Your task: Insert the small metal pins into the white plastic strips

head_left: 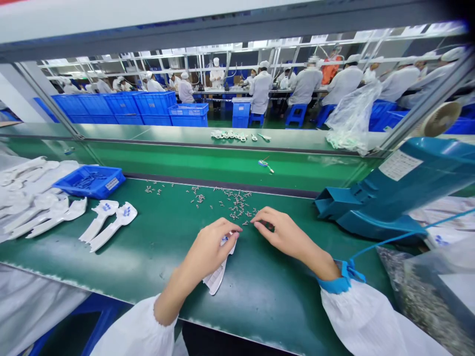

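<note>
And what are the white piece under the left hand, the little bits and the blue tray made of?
The white piece: probably hard plastic, smooth and slightly shiny, with moulded-looking ribs.
The little bits: perhaps metal, from their greyish glint, though too small to tell.
The blue tray: likely plastic, evenly coloured, softly shiny.

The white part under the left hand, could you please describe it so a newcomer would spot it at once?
On the green table, find the scattered metal bits. Just nearer the camera, the left hand partly covers the white part. Unlike the white parts off to the left, it lies under a hand.
</note>
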Tool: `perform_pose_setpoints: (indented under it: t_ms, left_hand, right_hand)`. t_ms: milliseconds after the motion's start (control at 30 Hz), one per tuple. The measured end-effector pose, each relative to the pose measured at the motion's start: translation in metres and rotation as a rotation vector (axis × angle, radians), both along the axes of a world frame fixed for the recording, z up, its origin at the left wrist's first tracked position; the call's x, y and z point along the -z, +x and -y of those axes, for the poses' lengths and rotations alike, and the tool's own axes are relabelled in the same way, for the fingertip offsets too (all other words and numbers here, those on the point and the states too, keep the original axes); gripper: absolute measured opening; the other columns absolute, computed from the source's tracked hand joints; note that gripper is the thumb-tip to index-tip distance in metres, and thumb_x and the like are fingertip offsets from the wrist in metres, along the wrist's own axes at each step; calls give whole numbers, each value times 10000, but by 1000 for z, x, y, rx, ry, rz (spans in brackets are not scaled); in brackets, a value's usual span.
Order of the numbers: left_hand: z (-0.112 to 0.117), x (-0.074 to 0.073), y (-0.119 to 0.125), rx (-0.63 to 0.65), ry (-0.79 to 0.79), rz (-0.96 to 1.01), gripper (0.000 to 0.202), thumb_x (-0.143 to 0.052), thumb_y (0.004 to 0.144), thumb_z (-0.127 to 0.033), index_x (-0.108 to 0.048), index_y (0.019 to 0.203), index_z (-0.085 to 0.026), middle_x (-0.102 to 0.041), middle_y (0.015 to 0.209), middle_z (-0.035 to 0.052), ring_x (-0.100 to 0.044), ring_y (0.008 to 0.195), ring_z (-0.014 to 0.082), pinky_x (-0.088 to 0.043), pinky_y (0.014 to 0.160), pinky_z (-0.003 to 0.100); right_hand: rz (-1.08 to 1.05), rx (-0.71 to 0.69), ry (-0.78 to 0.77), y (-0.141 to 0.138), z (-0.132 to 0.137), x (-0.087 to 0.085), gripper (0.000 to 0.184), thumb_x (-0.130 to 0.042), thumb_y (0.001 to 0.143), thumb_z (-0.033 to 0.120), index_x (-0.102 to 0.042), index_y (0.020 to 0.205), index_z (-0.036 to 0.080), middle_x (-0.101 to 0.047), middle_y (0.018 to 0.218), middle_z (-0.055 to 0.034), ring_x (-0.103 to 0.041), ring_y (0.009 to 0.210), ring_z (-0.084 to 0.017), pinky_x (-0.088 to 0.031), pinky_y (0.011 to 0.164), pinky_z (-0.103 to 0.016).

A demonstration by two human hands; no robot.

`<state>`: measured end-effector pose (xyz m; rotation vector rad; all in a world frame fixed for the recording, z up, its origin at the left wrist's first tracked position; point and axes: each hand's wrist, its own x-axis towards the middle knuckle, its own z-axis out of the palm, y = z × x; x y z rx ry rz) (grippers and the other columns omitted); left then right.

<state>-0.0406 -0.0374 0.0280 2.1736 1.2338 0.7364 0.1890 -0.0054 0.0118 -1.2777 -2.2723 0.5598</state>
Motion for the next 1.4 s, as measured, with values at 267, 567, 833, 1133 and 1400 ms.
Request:
perform_pose_setpoints:
  t_ms: [267, 567, 833, 1133, 1400]
  left_hand:
    - [29, -1, -1, -126, -78, 39, 199, -475, 924, -191, -548, 1103, -240, -680, 936, 4, -655, 838, 174, -463, 733, 267]
    - [49, -3, -3, -196, 69, -391, 317, -428, 912, -123, -443, 1215, -215, -664, 930, 61, -658, 847, 262, -477, 679, 325]
    - [57, -10, -5, -175, 151, -574, 325, -427, 889, -61, -501, 1174, -199, -661, 857, 65, -639, 810, 271, -477, 659, 338]
    - [63, 13, -22, -231, 40, -32, 149, -499, 948, -240, -533, 1091, -266, -678, 971, -2, -633, 840, 190, -483, 740, 308]
    - [68, 17, -31, -232, 83, -6, 250, -511, 953, -262, -520, 1203, -255, -675, 1096, 38, -627, 989, 215, -510, 840, 353]
  right_hand:
    - [-324, -3, -294, -42, 37, -28, 165, -531, 940, 299, -665, 955, 204, -732, 922, -30, -673, 860, -186, -502, 731, -283]
    - [-237, 2, -380, -64, 49, -27, 181, -576, 902, 328, -690, 843, 201, -736, 819, -24, -664, 767, -187, -468, 679, -262]
    - [-59, -9, -392, -75, 47, -27, 200, -549, 868, 282, -622, 714, 177, -692, 727, -28, -625, 702, -176, -394, 585, -241]
    - [-143, -7, -499, -74, 46, -30, 157, -529, 858, 232, -672, 831, 171, -686, 759, -16, -593, 691, -148, -408, 597, -230]
    - [-198, -102, -526, -75, 45, -27, 156, -554, 890, 283, -659, 862, 172, -696, 802, -25, -617, 729, -157, -459, 661, -246]
